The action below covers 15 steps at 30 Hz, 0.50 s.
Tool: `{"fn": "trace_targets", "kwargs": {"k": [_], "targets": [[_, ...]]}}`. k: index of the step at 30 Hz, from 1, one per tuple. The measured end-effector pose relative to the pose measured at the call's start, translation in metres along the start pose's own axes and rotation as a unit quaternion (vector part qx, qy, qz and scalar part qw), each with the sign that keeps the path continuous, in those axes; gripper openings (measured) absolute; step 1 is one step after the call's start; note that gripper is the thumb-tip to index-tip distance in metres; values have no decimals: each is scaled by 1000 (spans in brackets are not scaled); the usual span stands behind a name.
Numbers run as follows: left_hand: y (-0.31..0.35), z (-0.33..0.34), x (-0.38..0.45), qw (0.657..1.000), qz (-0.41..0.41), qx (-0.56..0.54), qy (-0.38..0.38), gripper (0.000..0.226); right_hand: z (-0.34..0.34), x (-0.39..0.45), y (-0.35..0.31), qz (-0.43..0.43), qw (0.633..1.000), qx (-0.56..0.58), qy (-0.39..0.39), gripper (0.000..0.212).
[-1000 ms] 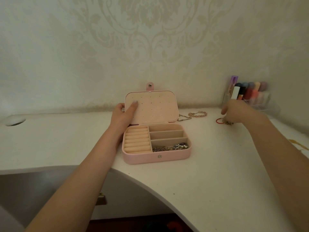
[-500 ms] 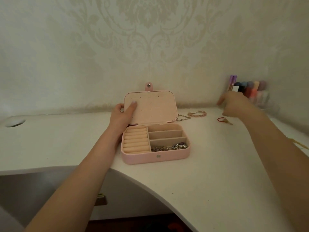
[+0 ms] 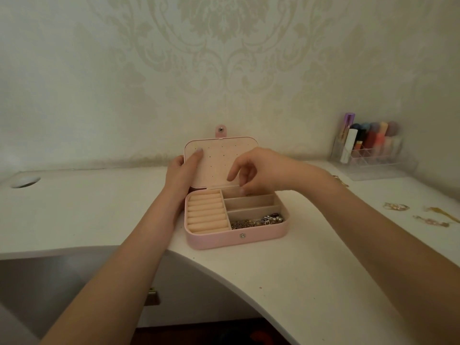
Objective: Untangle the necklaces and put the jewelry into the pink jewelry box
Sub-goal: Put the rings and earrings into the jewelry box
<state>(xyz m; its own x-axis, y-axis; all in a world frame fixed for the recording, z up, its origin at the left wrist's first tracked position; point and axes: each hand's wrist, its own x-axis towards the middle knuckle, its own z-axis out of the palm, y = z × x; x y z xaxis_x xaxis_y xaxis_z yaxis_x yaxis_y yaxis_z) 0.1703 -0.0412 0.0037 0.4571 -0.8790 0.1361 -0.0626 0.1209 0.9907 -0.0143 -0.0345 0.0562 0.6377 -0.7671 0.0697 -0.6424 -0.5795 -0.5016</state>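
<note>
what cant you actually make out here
- Head view: whether the right hand holds anything; its curled fingers hide the back compartment of the box.
- The chains in the front compartment: too small and tangled to count.
- Jewelry on the desk at right: blurred, type unclear.
- Bottles in the clear organizer: blurred, labels unreadable.

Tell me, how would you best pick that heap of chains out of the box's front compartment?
Pinch the tangled chains at the raised beaded clump near the right end, coming straight down from above. The compartment walls of the pink jewelry box block any sideways approach.
</note>
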Motion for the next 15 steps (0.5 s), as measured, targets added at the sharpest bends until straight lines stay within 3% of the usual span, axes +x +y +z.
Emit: {"fn": "trace_targets", "kwargs": {"k": [5, 7, 10, 12, 15], "targets": [[0, -3, 5, 1000, -15, 3, 15, 22, -5, 0, 9, -9, 995, 95, 21, 17], [-1, -3, 4, 999, -7, 23, 23, 24, -16, 2, 25, 14, 989, 103, 107, 11], [-2, -4, 4, 996, 2, 80, 50, 28, -21, 1, 60, 67, 967, 10, 244, 11], [-4, -5, 6, 992, 8, 110, 60, 31, -13, 0, 81, 95, 964, -61, 240, 15], [-6, -6, 7, 989, 13, 129, 68, 30, 6, 4, 98, 107, 976, -107, 158, 21]]}}
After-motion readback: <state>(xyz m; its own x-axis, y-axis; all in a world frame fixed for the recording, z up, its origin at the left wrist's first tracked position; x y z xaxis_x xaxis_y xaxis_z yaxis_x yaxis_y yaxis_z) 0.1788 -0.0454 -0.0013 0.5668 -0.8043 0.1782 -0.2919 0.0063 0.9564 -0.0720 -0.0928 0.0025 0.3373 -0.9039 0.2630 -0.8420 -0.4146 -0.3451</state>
